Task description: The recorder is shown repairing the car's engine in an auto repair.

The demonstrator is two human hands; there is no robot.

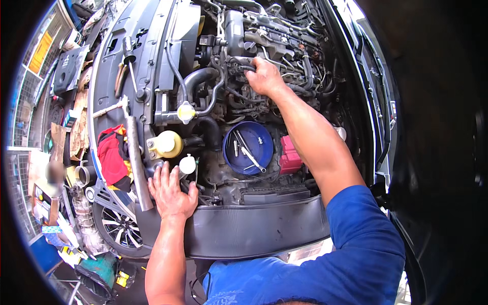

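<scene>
Blue magnetic parts tray (231,147) sits mid-bay, at about 5 o'clock from the working hand; it holds a wrench (252,159) and a few loose sockets or bolts, so some fasteners look already pulled; exact count too small to tell.

Right hand (264,77) is deep in the engine at 12 o'clock of the bay, fingers curled down onto a black hose (247,68) and the fittings under it; whether it is actually clamped on the hose or only pressing there, I cannot tell; no tool visible in it.

Left hand (170,190) lies flat, fingers spread apart, on the front edge of the bay at 7 o'clock, bracing; holding nothing; a white cap (187,164) just beside its fingertips, yellow reservoir cap (168,143) a bit further at 12 o'clock from it.

Red rag (113,152) and a long grey bar (135,162) rest on the left fender side at 9 o'clock; red battery cover (290,155) at 3 o'clock of the tray.

Judgement: mid-job; engine cover appears off, hose area exposed, hardware partly out; the hose is not yet free; reassembly all left.
</scene>
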